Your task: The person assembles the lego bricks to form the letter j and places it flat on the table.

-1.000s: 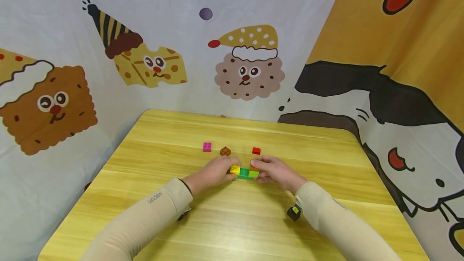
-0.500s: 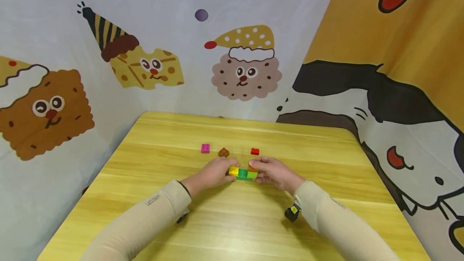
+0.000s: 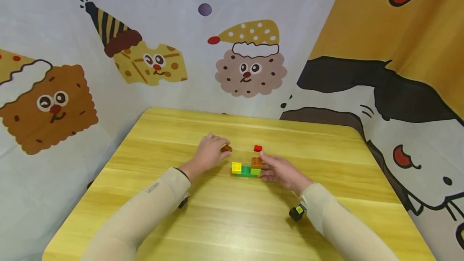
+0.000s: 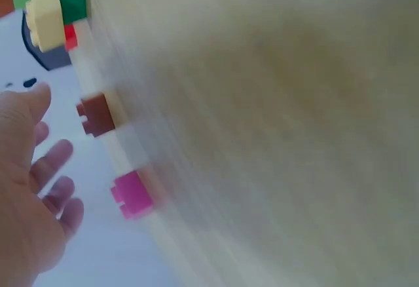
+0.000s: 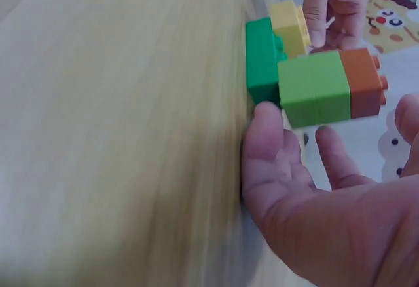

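A small build of toy building bricks stands mid-table: a green brick (image 3: 245, 170) at the bottom, a yellow brick (image 3: 236, 167) on its left end, a light green brick (image 5: 314, 89) on its right end, topped by an orange-brown brick (image 3: 256, 162). My right hand (image 3: 282, 171) is beside the right end, fingers loosely spread, one fingertip right at the green brick. Further back, my left hand (image 3: 209, 152) reaches around a brown brick (image 3: 226, 148), thumb and fingers apart. In the left wrist view a gap shows between that hand and the brown brick (image 4: 98, 114).
A red brick (image 3: 257, 148) lies behind the build. The pink brick (image 4: 133, 195) shows in the left wrist view but is hidden behind my left hand in the head view. A cartoon-printed curtain (image 3: 195, 92) hangs beyond the wooden table's (image 3: 232, 220) back edge.
My left hand has left the yellow end of the build and moved back and left to the brown brick. My right hand has let go and drawn slightly right, uncovering the orange-brown brick.
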A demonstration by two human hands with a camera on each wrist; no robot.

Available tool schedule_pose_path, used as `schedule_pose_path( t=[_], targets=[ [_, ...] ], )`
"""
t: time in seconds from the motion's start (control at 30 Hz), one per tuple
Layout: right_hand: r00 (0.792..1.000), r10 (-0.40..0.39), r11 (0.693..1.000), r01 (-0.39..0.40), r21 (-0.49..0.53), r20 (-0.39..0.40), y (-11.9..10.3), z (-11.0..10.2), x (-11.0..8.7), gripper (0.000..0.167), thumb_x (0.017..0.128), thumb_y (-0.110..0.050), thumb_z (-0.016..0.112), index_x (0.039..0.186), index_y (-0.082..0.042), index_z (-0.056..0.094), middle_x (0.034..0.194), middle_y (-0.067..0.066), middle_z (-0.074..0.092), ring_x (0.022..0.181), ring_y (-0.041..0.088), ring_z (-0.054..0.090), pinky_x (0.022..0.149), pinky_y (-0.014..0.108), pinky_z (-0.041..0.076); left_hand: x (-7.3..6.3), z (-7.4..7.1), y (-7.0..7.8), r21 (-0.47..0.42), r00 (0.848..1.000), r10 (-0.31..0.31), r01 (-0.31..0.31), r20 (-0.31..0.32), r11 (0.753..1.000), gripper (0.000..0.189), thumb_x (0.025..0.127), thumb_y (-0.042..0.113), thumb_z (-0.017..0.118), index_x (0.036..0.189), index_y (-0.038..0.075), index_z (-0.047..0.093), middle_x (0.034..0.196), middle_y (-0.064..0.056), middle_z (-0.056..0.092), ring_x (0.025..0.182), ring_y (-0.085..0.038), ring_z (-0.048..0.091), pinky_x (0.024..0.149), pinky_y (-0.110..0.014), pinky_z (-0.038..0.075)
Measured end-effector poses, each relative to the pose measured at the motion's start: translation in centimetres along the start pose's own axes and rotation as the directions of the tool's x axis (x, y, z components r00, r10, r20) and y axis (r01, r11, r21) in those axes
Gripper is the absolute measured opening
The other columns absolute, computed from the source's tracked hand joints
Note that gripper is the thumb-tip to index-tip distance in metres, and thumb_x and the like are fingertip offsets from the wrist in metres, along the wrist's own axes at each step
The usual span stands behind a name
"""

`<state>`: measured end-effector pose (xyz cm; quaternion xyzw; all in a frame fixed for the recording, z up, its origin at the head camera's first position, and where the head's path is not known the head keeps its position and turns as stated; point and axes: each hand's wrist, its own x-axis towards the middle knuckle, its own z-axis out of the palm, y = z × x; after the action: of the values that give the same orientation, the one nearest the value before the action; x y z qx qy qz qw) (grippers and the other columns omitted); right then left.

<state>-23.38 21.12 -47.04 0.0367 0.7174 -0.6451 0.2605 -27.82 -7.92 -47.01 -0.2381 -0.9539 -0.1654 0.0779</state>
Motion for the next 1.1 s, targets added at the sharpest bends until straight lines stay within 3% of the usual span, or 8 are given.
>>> schedule_pose_path(
  t=[0.2,0.37,0.5,0.67,0.8,0.9,1.0,1.1],
  targets=[
    [0.998,0.016,1.0,-0.017,0.011,0.063,0.2,-0.4,0.2,0.077,0.107,-0.06,0.055,0.152,0.001,0.046,0.132,0.02,0.068,0.108,0.025,0.073,0.098,0.038,0.06,0.7,0.5,-1.2,0.076,0.993,-0.097,0.093,0.061,0.993,0.044,0.097,0.048,0.078,0.131,0.02,0.074,0.118,-0.001,0.08,0.109,-0.03,0.059,0.098,-0.047,0.044],
    [0.997,0.016,1.0,-0.017,0.009,0.081,0.1,-0.5,0.1,0.074,0.107,-0.06,0.054,0.148,0.001,0.051,0.12,0.014,0.073,0.105,0.023,0.073,0.096,0.037,0.06,1.2,0.6,-1.3,0.089,0.992,-0.109,0.102,0.067,0.991,0.034,0.1,0.039,0.077,0.127,0.019,0.076,0.112,-0.001,0.08,0.108,-0.03,0.061,0.099,-0.047,0.045],
    [0.996,0.014,1.0,-0.015,0.002,0.089,0.2,-0.7,0.0,0.073,0.107,-0.061,0.053,0.147,0.0,0.052,0.121,0.014,0.074,0.106,0.023,0.073,0.095,0.036,0.06,1.4,0.3,-1.0,0.045,0.993,-0.099,0.097,0.064,0.994,0.03,0.1,0.036,0.077,0.125,0.019,0.077,0.111,-0.001,0.08,0.109,-0.03,0.062,0.103,-0.049,0.046],
    [0.997,0.01,1.0,-0.01,0.004,0.079,0.2,-0.8,0.0,0.074,0.107,-0.062,0.053,0.146,0.001,0.05,0.123,0.016,0.073,0.106,0.024,0.072,0.094,0.035,0.06,1.9,-1.0,0.4,-0.044,0.999,-0.027,0.028,0.024,0.999,0.026,0.099,0.034,0.078,0.121,0.02,0.078,0.112,0.004,0.08,0.111,-0.026,0.063,0.109,-0.051,0.046],
    [0.998,0.02,1.0,-0.021,0.016,0.067,0.3,-0.9,-0.1,0.079,0.109,-0.062,0.047,0.151,0.004,0.046,0.124,0.017,0.072,0.106,0.024,0.072,0.094,0.035,0.06,2.4,-2.9,2.7,-0.109,0.997,0.066,-0.062,0.03,0.992,0.026,0.098,0.033,0.079,0.121,0.021,0.078,0.114,0.007,0.08,0.112,-0.022,0.063,0.112,-0.049,0.044],
    [0.998,0.029,0.999,-0.031,0.024,0.055,0.4,-1.1,-0.3,0.086,0.109,-0.067,0.04,0.154,0.006,0.044,0.125,0.018,0.071,0.108,0.025,0.073,0.095,0.036,0.061,2.6,-4.5,4.9,-0.178,0.985,0.155,-0.141,0.069,0.974,0.028,0.098,0.032,0.079,0.124,0.021,0.078,0.118,0.007,0.08,0.117,-0.023,0.063,0.117,-0.051,0.041],
    [0.999,0.034,0.999,-0.035,0.034,0.038,0.5,-1.3,-0.3,0.093,0.105,-0.075,0.037,0.152,0.004,0.047,0.125,0.019,0.071,0.11,0.026,0.073,0.095,0.037,0.061,2.7,-5.4,6.8,-0.22,0.964,0.233,-0.201,0.129,0.955,0.03,0.099,0.031,0.077,0.127,0.02,0.077,0.123,0.006,0.079,0.124,-0.024,0.062,0.12,-0.052,0.038],
    [0.999,0.034,0.999,-0.035,0.035,0.03,0.6,-1.3,-0.4,0.097,0.101,-0.081,0.037,0.149,0.002,0.05,0.126,0.019,0.071,0.111,0.028,0.073,0.095,0.038,0.061,2.7,-5.3,7.8,-0.215,0.952,0.25,-0.21,0.179,0.954,0.032,0.098,0.031,0.077,0.128,0.021,0.077,0.126,0.007,0.078,0.126,-0.022,0.059,0.118,-0.049,0.039]
  ],
)
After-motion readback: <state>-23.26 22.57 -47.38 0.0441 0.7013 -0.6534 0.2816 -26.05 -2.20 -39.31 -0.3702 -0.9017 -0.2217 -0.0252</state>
